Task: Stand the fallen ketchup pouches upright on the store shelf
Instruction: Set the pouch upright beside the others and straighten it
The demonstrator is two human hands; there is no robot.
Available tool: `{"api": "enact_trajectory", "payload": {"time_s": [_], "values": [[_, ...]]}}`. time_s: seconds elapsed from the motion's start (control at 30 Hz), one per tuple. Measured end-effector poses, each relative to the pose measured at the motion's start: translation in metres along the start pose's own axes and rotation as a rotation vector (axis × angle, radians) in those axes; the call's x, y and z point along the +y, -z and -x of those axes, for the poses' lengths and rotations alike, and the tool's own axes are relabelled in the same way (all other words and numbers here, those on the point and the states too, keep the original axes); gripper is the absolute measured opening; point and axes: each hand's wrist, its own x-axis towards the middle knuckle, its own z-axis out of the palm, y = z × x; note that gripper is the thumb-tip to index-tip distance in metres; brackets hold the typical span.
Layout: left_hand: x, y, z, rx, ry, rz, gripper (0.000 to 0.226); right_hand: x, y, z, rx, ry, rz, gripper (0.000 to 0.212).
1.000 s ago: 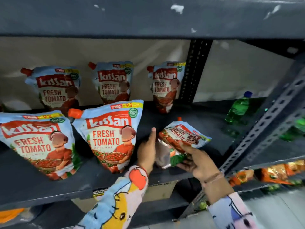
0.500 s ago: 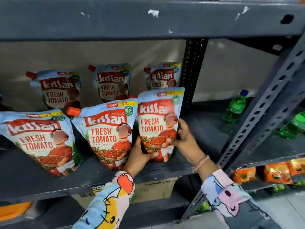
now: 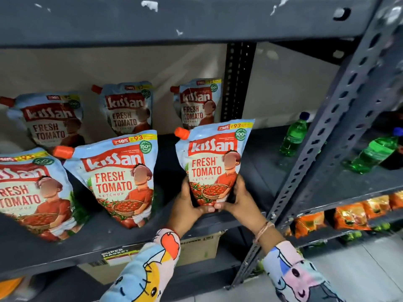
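A blue and red ketchup pouch [image 3: 214, 158] with an orange cap stands upright at the front of the dark shelf [image 3: 91, 238]. My left hand [image 3: 185, 203] grips its lower left side and my right hand [image 3: 239, 199] its lower right, fingers meeting under its base. Two more pouches stand in the front row, one [image 3: 117, 177] just left of it and one [image 3: 28, 190] at the far left. Three pouches [image 3: 128, 110] lean against the back wall.
A perforated steel upright [image 3: 327, 136] rises just right of my hands. Green bottles [image 3: 294, 134] stand on the neighbouring shelf to the right. Orange snack packets [image 3: 353, 214] fill the shelf below right. A cardboard box [image 3: 200, 245] sits under the shelf.
The pouch lay tilted in my hands a second ago; it now stands upright, shifted right and apart from the middle pouch. Both hands slid down to its base.
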Motion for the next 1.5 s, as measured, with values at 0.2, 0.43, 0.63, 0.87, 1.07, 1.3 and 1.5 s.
{"api": "enact_trajectory", "payload": {"time_s": [0.2,0.43,0.63,0.87,1.07,1.3,1.5], "values": [[0.011,-0.037,-0.012,-0.028,-0.007,-0.014,0.097,0.012,0.032,0.003,0.016,-0.021,0.02,0.074],[0.018,-0.034,0.004,0.004,0.019,0.056,0.094,-0.012,0.023,0.025,0.144,0.01,-0.041,0.081],[-0.012,0.037,0.097,0.608,0.041,-0.056,0.071,-0.026,-0.064,0.072,0.278,0.206,0.163,0.063],[-0.037,0.146,0.065,0.444,0.211,-0.169,0.076,-0.059,-0.141,-0.008,-0.297,0.016,-0.139,0.094],[-0.036,0.157,0.045,0.175,0.186,0.024,0.108,-0.05,-0.152,-0.021,-0.239,0.026,-0.122,0.075],[-0.032,0.132,0.044,0.146,0.136,-0.046,0.088,-0.033,-0.126,-0.018,-0.221,0.021,-0.069,0.073],[-0.026,0.132,0.063,0.265,0.117,-0.119,0.08,-0.046,-0.124,0.014,0.108,0.1,-0.001,0.072]]}}
